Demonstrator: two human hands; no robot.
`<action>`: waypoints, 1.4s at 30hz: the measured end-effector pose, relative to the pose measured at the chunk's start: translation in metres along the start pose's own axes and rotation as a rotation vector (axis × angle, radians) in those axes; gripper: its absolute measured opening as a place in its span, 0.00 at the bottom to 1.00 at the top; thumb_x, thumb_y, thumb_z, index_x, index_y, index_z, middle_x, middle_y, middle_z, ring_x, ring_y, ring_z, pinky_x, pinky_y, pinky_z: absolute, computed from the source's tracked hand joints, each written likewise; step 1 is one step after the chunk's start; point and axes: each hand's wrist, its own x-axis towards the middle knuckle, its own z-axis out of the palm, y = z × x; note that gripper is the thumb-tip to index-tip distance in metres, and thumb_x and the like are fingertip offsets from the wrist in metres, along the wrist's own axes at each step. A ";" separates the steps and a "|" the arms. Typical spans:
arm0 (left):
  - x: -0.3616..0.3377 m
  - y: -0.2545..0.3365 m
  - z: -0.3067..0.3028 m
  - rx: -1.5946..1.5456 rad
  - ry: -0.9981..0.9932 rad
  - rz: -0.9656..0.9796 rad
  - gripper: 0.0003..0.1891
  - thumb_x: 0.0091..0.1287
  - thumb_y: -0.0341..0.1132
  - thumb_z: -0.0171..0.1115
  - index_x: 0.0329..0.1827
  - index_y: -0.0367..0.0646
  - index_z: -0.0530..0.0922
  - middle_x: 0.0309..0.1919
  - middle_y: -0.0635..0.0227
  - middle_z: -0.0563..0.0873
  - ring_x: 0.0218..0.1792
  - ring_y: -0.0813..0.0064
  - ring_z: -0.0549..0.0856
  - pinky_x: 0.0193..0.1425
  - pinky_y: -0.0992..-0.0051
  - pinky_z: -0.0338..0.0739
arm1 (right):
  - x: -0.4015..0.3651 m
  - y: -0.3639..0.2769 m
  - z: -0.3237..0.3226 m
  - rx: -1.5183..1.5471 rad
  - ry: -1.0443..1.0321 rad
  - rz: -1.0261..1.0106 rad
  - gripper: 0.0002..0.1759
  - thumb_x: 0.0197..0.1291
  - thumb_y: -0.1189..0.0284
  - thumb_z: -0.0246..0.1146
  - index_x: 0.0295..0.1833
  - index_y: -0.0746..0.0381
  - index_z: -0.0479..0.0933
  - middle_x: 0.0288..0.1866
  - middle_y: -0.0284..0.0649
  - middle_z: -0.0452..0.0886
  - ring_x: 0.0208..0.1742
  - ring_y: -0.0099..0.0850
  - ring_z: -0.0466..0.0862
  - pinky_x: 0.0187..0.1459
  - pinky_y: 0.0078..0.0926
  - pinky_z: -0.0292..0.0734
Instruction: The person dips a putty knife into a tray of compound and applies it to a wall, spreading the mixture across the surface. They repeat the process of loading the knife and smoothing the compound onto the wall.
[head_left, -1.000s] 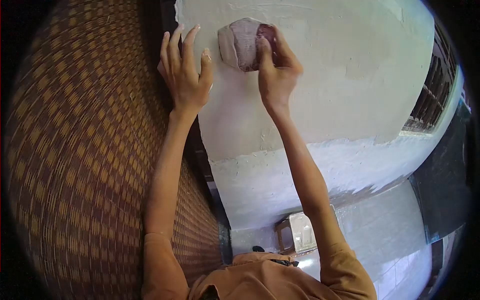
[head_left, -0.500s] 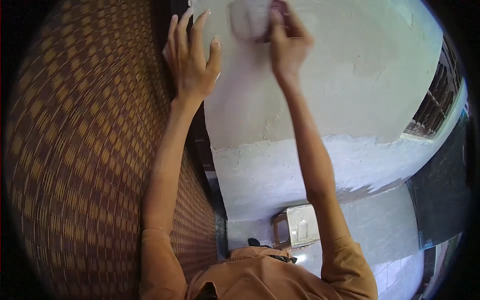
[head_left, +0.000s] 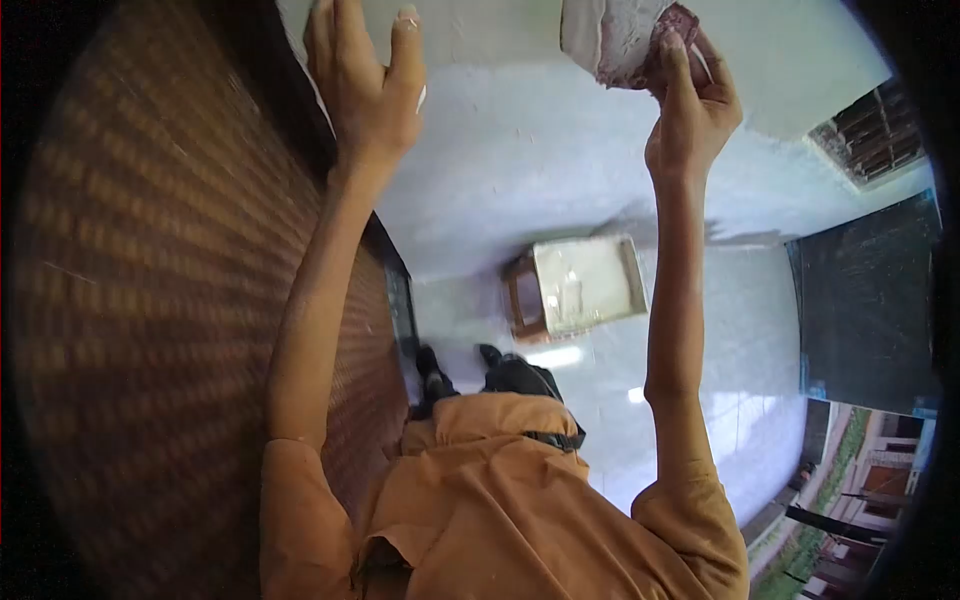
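My right hand [head_left: 695, 105] grips the reddish edge of a flat scraper [head_left: 625, 40], a pale plate smeared with plaster, at the top of the view. My left hand [head_left: 365, 95] is raised at the upper left beside the wall's dark edge, its fingers apart and nothing in them; some fingertips are cut off by the frame, and white residue shows on one. Behind both hands is the plastered wall [head_left: 500, 140], grey-green above and whiter below.
On the tiled floor stands a stool [head_left: 525, 295] with a pale tray [head_left: 605, 280] on it. A woven panel [head_left: 170, 300] fills the left side. To the right are a barred vent [head_left: 875, 135], a dark board [head_left: 865, 305] and an opening to the outdoors.
The view has tilted down, showing more floor, the tray and my feet. My right hand has moved right with the scraper, which now appears apart from the wall.
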 end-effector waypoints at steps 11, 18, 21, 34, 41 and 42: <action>-0.301 0.073 0.087 -0.245 -0.230 -0.895 0.24 0.71 0.40 0.53 0.66 0.38 0.68 0.59 0.54 0.74 0.56 0.62 0.77 0.62 0.68 0.68 | -0.140 0.089 -0.242 -0.211 -0.218 0.625 0.15 0.65 0.75 0.63 0.56 0.69 0.76 0.46 0.41 0.85 0.44 0.23 0.83 0.47 0.22 0.78; -0.475 0.123 0.128 -0.267 -0.233 -1.667 0.28 0.69 0.46 0.54 0.69 0.45 0.65 0.67 0.58 0.70 0.66 0.61 0.70 0.69 0.64 0.62 | -0.258 0.143 -0.382 -0.658 -0.570 0.729 0.14 0.67 0.74 0.62 0.54 0.68 0.80 0.48 0.40 0.86 0.48 0.24 0.84 0.52 0.21 0.77; -0.529 0.123 0.141 -0.283 -0.274 -1.872 0.29 0.68 0.48 0.55 0.71 0.51 0.63 0.70 0.62 0.66 0.70 0.59 0.65 0.69 0.59 0.62 | -0.281 0.154 -0.401 -0.804 -0.688 0.722 0.12 0.66 0.75 0.62 0.52 0.66 0.82 0.45 0.41 0.88 0.46 0.24 0.85 0.51 0.21 0.78; -0.621 0.118 0.185 -0.618 0.266 -2.239 0.32 0.70 0.41 0.54 0.73 0.51 0.51 0.73 0.55 0.58 0.72 0.51 0.63 0.70 0.51 0.63 | -0.353 0.235 -0.420 -0.936 -0.908 0.416 0.11 0.61 0.75 0.63 0.48 0.57 0.85 0.36 0.44 0.86 0.34 0.38 0.88 0.38 0.28 0.81; -0.616 0.115 0.189 -0.811 0.442 -2.251 0.30 0.70 0.40 0.54 0.70 0.44 0.50 0.69 0.56 0.61 0.68 0.50 0.68 0.64 0.53 0.72 | -0.362 0.234 -0.415 -0.938 -0.927 0.360 0.10 0.61 0.73 0.64 0.46 0.55 0.85 0.35 0.44 0.86 0.33 0.42 0.87 0.35 0.31 0.81; -0.617 0.113 0.189 -0.838 0.468 -2.251 0.30 0.70 0.40 0.54 0.70 0.44 0.50 0.69 0.55 0.61 0.67 0.50 0.69 0.62 0.53 0.73 | -0.364 0.233 -0.415 -0.947 -0.934 0.371 0.10 0.61 0.73 0.64 0.46 0.55 0.85 0.35 0.44 0.86 0.33 0.42 0.87 0.35 0.31 0.81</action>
